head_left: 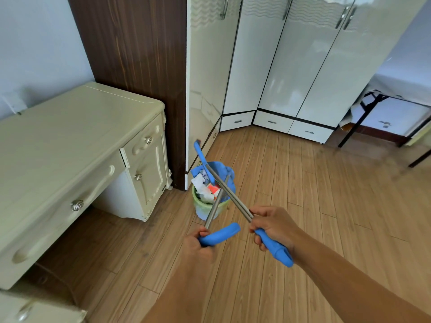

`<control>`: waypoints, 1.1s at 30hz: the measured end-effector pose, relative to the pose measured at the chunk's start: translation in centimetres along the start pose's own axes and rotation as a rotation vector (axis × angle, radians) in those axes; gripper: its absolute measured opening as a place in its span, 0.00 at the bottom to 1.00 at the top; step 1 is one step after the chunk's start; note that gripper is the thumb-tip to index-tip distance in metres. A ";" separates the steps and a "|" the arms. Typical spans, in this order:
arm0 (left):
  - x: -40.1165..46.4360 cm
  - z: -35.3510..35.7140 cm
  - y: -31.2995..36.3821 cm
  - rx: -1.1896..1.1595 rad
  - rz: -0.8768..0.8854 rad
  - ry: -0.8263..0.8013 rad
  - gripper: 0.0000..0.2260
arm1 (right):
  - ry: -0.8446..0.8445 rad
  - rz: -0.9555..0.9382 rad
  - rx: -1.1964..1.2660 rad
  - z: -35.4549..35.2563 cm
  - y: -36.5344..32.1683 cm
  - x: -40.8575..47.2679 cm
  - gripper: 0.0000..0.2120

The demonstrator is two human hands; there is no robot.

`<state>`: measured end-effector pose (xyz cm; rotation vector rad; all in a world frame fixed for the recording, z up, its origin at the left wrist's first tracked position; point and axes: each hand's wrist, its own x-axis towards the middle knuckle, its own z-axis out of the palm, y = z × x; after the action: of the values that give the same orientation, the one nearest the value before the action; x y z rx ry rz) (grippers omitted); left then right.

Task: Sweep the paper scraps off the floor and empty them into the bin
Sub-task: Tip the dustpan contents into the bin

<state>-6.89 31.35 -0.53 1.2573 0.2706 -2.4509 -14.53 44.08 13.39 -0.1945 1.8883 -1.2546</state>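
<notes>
A green bin [203,207] stands on the wooden floor by the wardrobe corner, with white and orange paper scraps [205,188] piled in it. A blue dustpan [221,170] is tipped over the bin's far rim. Its metal rod [215,202] runs back to a blue handle [220,234], which my left hand [197,242] grips. My right hand [274,228] grips the blue handle [276,249] of the broom. The broom's metal rod [233,198] crosses over the dustpan rod, and its blue end [201,155] points up past the bin toward the wardrobe.
A cream desk [70,141] with drawers fills the left side. Behind the bin are a dark wood panel [140,66] and glossy white wardrobe doors [291,66]. A black-legged table [373,117] stands at the far right. Wooden floor [303,206] stretches to the right.
</notes>
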 end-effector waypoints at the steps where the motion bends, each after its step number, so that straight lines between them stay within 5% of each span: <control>1: 0.2 0.0 0.0 -0.011 0.000 -0.003 0.14 | -0.004 0.001 -0.007 0.2 0.1 0.3 0.15; 6: 0.9 -0.1 -0.1 -0.155 -0.044 -0.044 0.13 | 0.018 -0.004 -0.067 1.0 0.8 1.2 0.25; 12: 1.2 -0.3 -0.2 -0.283 -0.091 -0.057 0.10 | 0.011 0.011 -0.049 1.0 0.9 1.7 0.25; 18: 1.1 -1.4 -0.7 -0.269 -0.124 -0.042 0.10 | -0.021 0.014 -0.033 0.9 1.2 1.8 0.13; 33: 1.2 -0.3 -0.6 -0.222 -0.104 -0.020 0.11 | 0.020 0.008 -0.026 1.2 1.6 3.2 0.19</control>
<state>-7.57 31.69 -1.65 1.1486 0.5980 -2.4372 -15.28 42.31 10.13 -0.1887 1.9210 -1.2311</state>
